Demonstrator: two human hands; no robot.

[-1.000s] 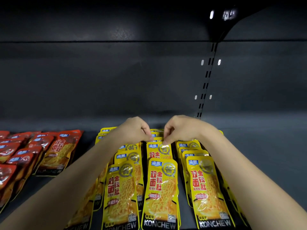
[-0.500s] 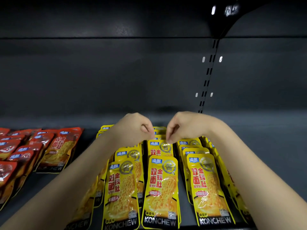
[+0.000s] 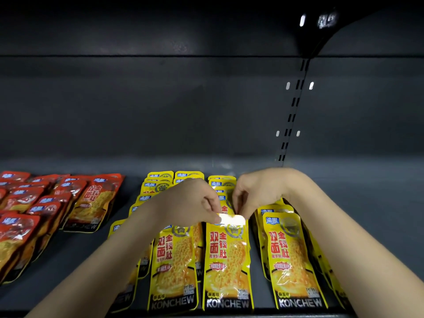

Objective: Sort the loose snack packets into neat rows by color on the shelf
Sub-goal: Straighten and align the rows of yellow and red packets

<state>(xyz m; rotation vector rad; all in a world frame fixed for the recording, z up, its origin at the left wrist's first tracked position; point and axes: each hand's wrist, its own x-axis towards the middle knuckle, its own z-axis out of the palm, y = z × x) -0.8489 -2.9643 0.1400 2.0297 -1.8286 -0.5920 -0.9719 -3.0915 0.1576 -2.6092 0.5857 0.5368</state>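
Shelf (image 3: 367, 214): both hands (image 3: 190, 203) (image 3: 263, 191) pinch yellow packet (image 3: 227, 260) top.

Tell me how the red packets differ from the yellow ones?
The red packets lie left on the shelf, untouched and loosely overlapped; the yellow packets sit in the middle in straighter rows, and both hands pinch one's top edge. Both share the KONCHEW name and design.

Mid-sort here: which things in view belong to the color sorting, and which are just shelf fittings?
In the job:
- yellow packet, top edge pinched by the left hand and the right hand
- other yellow packets in rows
- red packets grouped at left
- shelf bearing them

Not in the job:
- slotted upright in the back panel
- bracket above
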